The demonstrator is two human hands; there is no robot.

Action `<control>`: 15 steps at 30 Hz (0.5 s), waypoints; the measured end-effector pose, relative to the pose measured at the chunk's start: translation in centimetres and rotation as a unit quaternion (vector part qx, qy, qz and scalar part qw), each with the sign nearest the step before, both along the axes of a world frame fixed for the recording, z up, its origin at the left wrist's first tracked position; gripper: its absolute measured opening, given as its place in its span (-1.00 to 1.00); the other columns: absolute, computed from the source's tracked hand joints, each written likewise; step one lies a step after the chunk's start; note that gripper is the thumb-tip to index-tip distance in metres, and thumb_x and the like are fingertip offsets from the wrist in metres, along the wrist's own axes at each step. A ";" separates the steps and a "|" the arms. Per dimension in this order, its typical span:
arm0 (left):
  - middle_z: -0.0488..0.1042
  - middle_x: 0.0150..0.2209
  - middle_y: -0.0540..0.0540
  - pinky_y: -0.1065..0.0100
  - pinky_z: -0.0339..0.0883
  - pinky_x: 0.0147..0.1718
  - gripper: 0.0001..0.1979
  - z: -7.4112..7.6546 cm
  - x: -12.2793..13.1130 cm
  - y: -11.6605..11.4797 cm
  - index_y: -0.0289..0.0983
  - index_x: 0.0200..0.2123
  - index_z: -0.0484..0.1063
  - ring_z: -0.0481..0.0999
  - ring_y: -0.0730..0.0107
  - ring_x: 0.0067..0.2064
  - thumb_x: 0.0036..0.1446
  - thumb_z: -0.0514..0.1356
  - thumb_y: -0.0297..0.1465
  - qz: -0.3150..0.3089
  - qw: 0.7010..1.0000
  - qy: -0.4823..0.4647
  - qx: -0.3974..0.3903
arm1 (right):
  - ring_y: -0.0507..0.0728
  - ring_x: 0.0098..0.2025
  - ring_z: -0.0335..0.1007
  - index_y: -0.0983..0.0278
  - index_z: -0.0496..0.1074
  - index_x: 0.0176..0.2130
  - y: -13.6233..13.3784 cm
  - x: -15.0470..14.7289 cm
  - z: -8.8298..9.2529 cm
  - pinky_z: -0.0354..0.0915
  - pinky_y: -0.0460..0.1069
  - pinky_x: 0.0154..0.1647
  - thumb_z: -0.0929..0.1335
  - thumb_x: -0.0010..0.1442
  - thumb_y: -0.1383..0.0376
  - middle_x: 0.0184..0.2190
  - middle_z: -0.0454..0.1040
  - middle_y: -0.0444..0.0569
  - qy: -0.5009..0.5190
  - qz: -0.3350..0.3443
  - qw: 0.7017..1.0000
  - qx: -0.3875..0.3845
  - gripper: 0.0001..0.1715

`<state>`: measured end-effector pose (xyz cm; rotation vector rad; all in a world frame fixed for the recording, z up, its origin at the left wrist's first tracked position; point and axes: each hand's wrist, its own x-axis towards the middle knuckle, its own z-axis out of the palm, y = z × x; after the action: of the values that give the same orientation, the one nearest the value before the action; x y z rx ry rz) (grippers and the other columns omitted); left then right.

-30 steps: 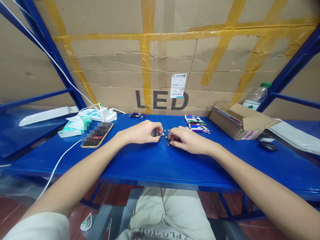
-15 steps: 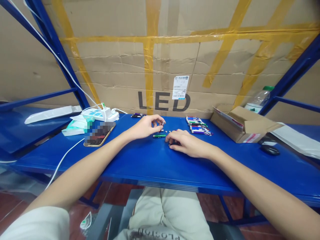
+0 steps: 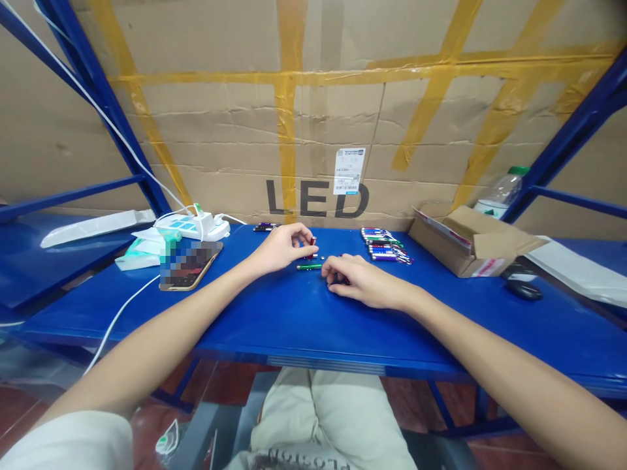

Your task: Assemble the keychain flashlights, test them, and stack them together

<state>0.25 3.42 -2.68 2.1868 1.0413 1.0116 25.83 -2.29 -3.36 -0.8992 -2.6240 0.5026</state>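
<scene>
My left hand pinches a small red metallic tube upright between thumb and fingertips, just above the table. In front of it a slim green tube, like a small penlight, lies flat. A tiny silvery round piece sits close by. My right hand rests on the table to the right of the green tube, its fingers curled under. Whatever those fingers hold, if anything, is hidden. Farther right lies a row of several coloured penlight-like tubes with cords. Behind my left hand are a few dark tubes.
On the left are a phone, a tissue pack and a white power strip with cables. An open cardboard box, a black mouse and a plastic bottle stand right. A large carton walls off the back.
The red tube now shows upright in my left fingers, where a small silvery bit was before. My right hand has barely moved. The whole view has shifted slightly.
</scene>
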 end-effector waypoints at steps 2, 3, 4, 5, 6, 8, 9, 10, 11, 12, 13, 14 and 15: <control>0.65 -0.25 -0.12 0.30 0.41 -0.27 -0.67 -0.2 0.0 0.2 -0.29 -0.19 0.57 0.55 0.33 -0.29 0.13 0.47 -0.18 -0.005 1.000 -0.002 -0.006 | 0.23 -0.02 0.48 0.19 0.40 0.00 0.0 0.0 0.0 0.21 0.13 0.07 0.41 0.40 0.42 -0.11 0.66 -0.04 0.003 0.000 1.000 0.001 -0.78; 0.65 -0.25 -0.11 0.30 0.41 -0.27 -0.66 -0.3 -0.1 0.3 -0.29 -0.19 0.57 0.55 0.34 -0.30 0.12 0.48 -0.17 -0.009 1.000 -0.003 -0.009 | 0.22 -0.04 0.48 0.19 0.40 -0.01 0.1 0.0 -0.1 0.21 0.12 0.06 0.41 0.40 0.42 -0.12 0.66 -0.05 0.004 0.000 1.000 0.001 -0.78; 0.65 -0.26 -0.11 0.30 0.41 -0.27 -0.65 -0.4 -0.1 0.4 -0.29 -0.20 0.58 0.54 0.35 -0.30 0.10 0.49 -0.17 -0.013 1.000 -0.004 -0.011 | 0.22 -0.05 0.49 0.19 0.39 -0.01 0.1 0.0 -0.2 0.21 0.12 0.06 0.41 0.39 0.42 -0.13 0.66 -0.05 0.005 0.000 1.000 0.002 -0.78; 0.65 -0.26 -0.10 0.31 0.41 -0.27 -0.64 -0.4 -0.1 0.5 -0.29 -0.21 0.58 0.53 0.36 -0.31 0.08 0.50 -0.17 -0.017 1.000 -0.006 -0.012 | 0.21 -0.06 0.49 0.19 0.39 -0.01 0.1 0.0 -0.2 0.22 0.12 0.05 0.41 0.39 0.42 -0.14 0.66 -0.06 0.005 0.000 1.000 0.004 -0.78; 0.65 -0.27 -0.10 0.31 0.41 -0.27 -0.63 -0.5 -0.1 0.5 -0.30 -0.21 0.58 0.53 0.37 -0.31 0.07 0.52 -0.17 -0.022 1.000 -0.010 -0.014 | 0.21 -0.07 0.49 0.19 0.38 -0.01 0.1 0.0 -0.3 0.22 0.12 0.05 0.41 0.39 0.42 -0.15 0.65 -0.06 0.005 0.000 1.000 0.006 -0.78; 0.65 -0.27 -0.10 0.32 0.41 -0.27 -0.62 -0.5 -0.1 0.6 -0.30 -0.22 0.58 0.53 0.37 -0.32 0.05 0.53 -0.16 -0.034 0.999 -0.018 -0.020 | 0.20 -0.09 0.49 0.19 0.38 -0.02 0.0 -0.1 -0.3 0.23 0.12 0.03 0.41 0.37 0.43 -0.18 0.64 -0.07 0.004 -0.001 1.000 0.012 -0.77; 0.65 -0.27 -0.10 0.32 0.41 -0.27 -0.61 -0.4 -0.1 0.5 -0.30 -0.22 0.59 0.53 0.37 -0.32 0.04 0.54 -0.16 -0.041 0.999 -0.022 -0.026 | 0.20 -0.10 0.49 0.19 0.37 -0.02 0.0 -0.1 -0.3 0.24 0.11 0.02 0.41 0.36 0.43 -0.19 0.64 -0.07 0.004 -0.003 1.000 0.015 -0.76; 0.66 -0.27 -0.11 0.32 0.41 -0.28 -0.61 -0.4 0.0 0.5 -0.31 -0.21 0.59 0.53 0.38 -0.32 0.04 0.54 -0.16 -0.047 0.998 -0.025 -0.032 | 0.20 -0.12 0.49 0.19 0.37 -0.03 0.0 -0.1 -0.3 0.25 0.10 0.00 0.41 0.34 0.42 -0.20 0.63 -0.07 0.007 -0.006 1.000 0.015 -0.76; 0.66 -0.27 -0.11 0.33 0.41 -0.28 -0.60 -0.4 0.0 0.4 -0.31 -0.21 0.60 0.54 0.38 -0.32 0.03 0.54 -0.16 -0.052 0.998 -0.025 -0.039 | 0.19 -0.15 0.49 0.19 0.37 -0.03 0.0 0.0 -0.2 0.27 0.09 -0.03 0.41 0.33 0.42 -0.21 0.63 -0.08 0.013 -0.009 1.000 0.011 -0.75; 0.66 -0.27 -0.12 0.33 0.40 -0.29 -0.60 -0.4 0.1 0.3 -0.31 -0.20 0.61 0.54 0.38 -0.32 0.03 0.54 -0.16 -0.057 0.997 -0.023 -0.046 | 0.18 -0.18 0.50 0.18 0.36 -0.02 0.0 0.0 -0.1 0.29 0.08 -0.06 0.41 0.32 0.42 -0.23 0.62 -0.09 0.023 -0.011 1.000 0.002 -0.74; 0.67 -0.27 -0.12 0.34 0.40 -0.30 -0.60 -0.4 0.1 0.2 -0.32 -0.19 0.62 0.54 0.37 -0.31 0.04 0.53 -0.16 -0.063 0.997 -0.019 -0.050 | 0.16 -0.21 0.50 0.18 0.35 -0.01 0.1 0.2 0.1 0.30 0.06 -0.09 0.40 0.31 0.41 -0.24 0.61 -0.09 0.037 -0.015 0.999 -0.009 -0.73; 0.67 -0.28 -0.12 0.34 0.39 -0.31 -0.61 -0.4 0.2 0.1 -0.32 -0.19 0.63 0.54 0.36 -0.31 0.05 0.53 -0.16 -0.069 0.996 -0.011 -0.053 | 0.15 -0.25 0.50 0.18 0.34 0.00 0.2 0.3 0.2 0.32 0.05 -0.13 0.39 0.31 0.40 -0.24 0.60 -0.10 0.054 -0.020 0.998 -0.020 -0.72; 0.67 -0.28 -0.12 0.34 0.38 -0.30 -0.62 -0.4 0.3 -0.1 -0.32 -0.17 0.64 0.55 0.35 -0.30 0.06 0.52 -0.17 -0.077 0.996 -0.003 -0.053 | 0.14 -0.28 0.49 0.18 0.33 0.01 0.3 0.5 0.3 0.33 0.04 -0.17 0.38 0.31 0.38 -0.24 0.59 -0.11 0.072 -0.027 0.997 -0.030 -0.71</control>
<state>0.57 3.36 -3.06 2.1385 0.8887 0.8735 26.33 -1.97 -3.01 -0.9145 -2.4594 0.6108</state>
